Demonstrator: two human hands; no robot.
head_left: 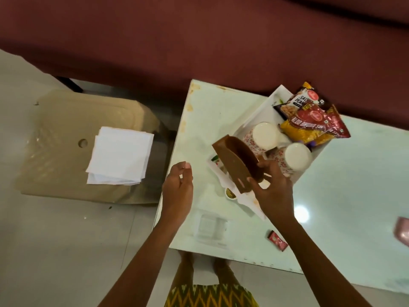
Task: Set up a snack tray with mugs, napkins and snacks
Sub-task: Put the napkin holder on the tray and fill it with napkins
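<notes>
A white tray (pixel 254 120) lies on the pale glass table (pixel 345 185). On it stand two floral mugs (pixel 263 136) (pixel 295 157) with white interiors, and behind them lie several snack packets (pixel 314 118). My right hand (pixel 273 189) is shut on a brown napkin holder (pixel 238 160), holding it tilted over the tray's near-left part. My left hand (pixel 178 189) hovers over the table's left edge, fingers loosely apart, holding nothing. A stack of white napkins (pixel 119 156) lies on a beige plastic stool (pixel 66 120) to the left.
A small red sachet (pixel 277 240) lies near the table's front edge. A pink object (pixel 401 231) shows at the right edge. A maroon sofa (pixel 199 41) runs along the back. My feet stand on the tiled floor below the table edge.
</notes>
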